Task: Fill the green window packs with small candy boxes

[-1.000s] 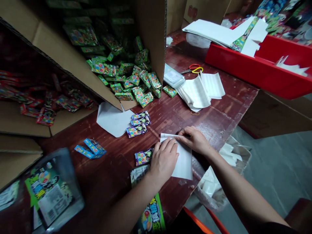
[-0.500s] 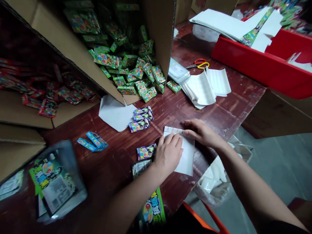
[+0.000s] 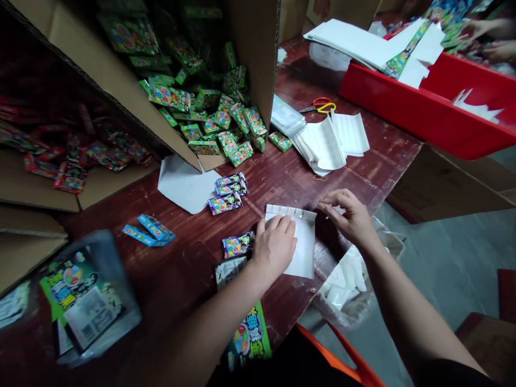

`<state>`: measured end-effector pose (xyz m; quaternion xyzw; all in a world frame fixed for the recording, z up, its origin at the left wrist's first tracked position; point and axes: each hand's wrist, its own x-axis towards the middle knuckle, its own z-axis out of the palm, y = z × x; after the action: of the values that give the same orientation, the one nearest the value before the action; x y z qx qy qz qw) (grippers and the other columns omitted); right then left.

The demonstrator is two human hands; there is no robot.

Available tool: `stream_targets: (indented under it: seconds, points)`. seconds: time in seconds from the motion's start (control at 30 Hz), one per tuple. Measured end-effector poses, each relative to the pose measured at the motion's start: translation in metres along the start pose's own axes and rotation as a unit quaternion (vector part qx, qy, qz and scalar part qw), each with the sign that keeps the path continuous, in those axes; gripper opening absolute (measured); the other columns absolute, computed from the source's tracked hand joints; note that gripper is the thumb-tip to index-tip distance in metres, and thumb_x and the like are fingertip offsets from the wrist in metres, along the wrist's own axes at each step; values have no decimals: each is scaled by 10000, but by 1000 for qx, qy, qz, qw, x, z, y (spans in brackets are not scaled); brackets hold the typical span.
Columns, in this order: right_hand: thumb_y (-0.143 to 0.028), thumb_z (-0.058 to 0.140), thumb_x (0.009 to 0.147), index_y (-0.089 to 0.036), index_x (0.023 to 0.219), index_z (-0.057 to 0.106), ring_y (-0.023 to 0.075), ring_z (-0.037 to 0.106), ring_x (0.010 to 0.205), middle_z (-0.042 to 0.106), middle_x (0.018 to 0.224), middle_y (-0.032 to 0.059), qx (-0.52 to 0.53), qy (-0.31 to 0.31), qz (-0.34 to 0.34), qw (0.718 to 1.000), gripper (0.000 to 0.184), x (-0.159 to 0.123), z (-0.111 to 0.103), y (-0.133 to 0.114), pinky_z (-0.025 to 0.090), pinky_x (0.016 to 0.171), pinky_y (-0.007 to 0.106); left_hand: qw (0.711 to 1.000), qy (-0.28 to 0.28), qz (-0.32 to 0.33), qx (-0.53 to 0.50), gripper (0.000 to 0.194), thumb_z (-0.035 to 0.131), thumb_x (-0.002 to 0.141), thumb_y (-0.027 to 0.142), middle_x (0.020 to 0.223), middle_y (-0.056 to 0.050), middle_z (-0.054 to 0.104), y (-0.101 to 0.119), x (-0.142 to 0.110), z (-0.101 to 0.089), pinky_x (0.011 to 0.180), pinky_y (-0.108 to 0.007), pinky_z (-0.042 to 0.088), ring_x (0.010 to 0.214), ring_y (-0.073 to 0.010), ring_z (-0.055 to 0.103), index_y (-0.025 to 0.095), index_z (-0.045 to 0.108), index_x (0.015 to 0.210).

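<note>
My left hand point(image 3: 276, 246) lies flat with spread fingers on a white paper piece point(image 3: 303, 244) that has a folded strip with small print along its top edge. To the right of the paper, my right hand point(image 3: 350, 219) is lifted off it, fingers bent and loosely apart, with nothing visible in them. A small purple candy box point(image 3: 237, 245) lies beside my left hand. Under my left forearm are a dark printed package point(image 3: 229, 271) and a green printed package point(image 3: 253, 338), both partly hidden. Farther up the table sit several purple boxes point(image 3: 226, 203) in a small group.
Large cartons hold green boxes point(image 3: 237, 153) and red boxes point(image 3: 70, 177). Two blue boxes point(image 3: 149, 231) and a plastic bag of printed cards point(image 3: 91, 314) lie left. Scissors point(image 3: 322, 105), paper sheets point(image 3: 322, 142) and a red bin point(image 3: 411, 115) stand right. Another person's hands point(image 3: 478, 32) show behind.
My right hand has let go of the paper's folded top edge and moved right, off the sheet. My left hand stays on the paper. Another person's hands have come into view.
</note>
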<state>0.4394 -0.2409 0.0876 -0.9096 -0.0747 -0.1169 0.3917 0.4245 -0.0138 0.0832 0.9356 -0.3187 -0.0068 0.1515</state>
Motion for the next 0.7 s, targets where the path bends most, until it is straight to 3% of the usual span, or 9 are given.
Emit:
stream_targets:
  seconds: [0.17,0.27,0.37,0.5,0.53,0.6,0.7]
  points:
    - [-305,663,908,-285,1443,492,282,598,943,747,1084,65,-102,-88,2,991,562,10,16,1,445,886,469,1000,13,-4,3,340,600,943,282,1350,-106,628,1,-2,3,991,-524,398,1243,-289,531,181,581,1268]
    - [-260,613,935,-295,1448,487,287,586,919,764,1004,56,-128,-94,-36,987,529,2,22,-8,408,904,508,1000,16,-13,7,318,601,940,279,1328,-104,639,7,-2,7,1031,-546,383,1236,-291,540,187,603,1244]
    - [-289,628,935,-337,1442,490,265,605,874,743,985,53,-50,-44,-88,994,528,-13,16,-25,439,874,496,1000,19,-15,6,237,535,968,233,1283,-99,663,12,-7,4,1083,-546,361,1231,-275,555,179,647,1170]
    - [-345,773,826,-403,1431,507,253,630,787,677,937,77,167,79,-23,983,663,-29,0,-52,507,779,491,994,87,49,-46,267,436,1011,181,1298,-43,662,-4,-43,-19,1134,-412,361,1309,-202,511,191,669,1143]
    - [-343,801,800,-411,1404,539,260,635,793,669,923,89,200,84,-3,976,661,-32,-3,-60,513,777,496,991,114,34,-65,278,427,1020,190,1301,-32,658,-12,-59,-27,1119,-378,379,1296,-188,517,203,667,1159]
    - [-322,826,776,-407,1368,581,268,643,817,664,903,109,248,54,26,967,647,-40,-2,-75,526,775,488,981,151,-74,-97,266,457,1015,219,1260,-38,668,-30,-98,-40,1054,-363,428,1197,-194,565,217,663,1184]
    - [-295,805,798,-370,1413,531,239,641,824,656,871,77,313,-52,49,947,677,-48,15,-101,548,767,426,953,120,-241,-140,252,582,951,241,1126,-56,700,-56,-150,-49,953,-393,473,1041,-227,603,206,661,1188]
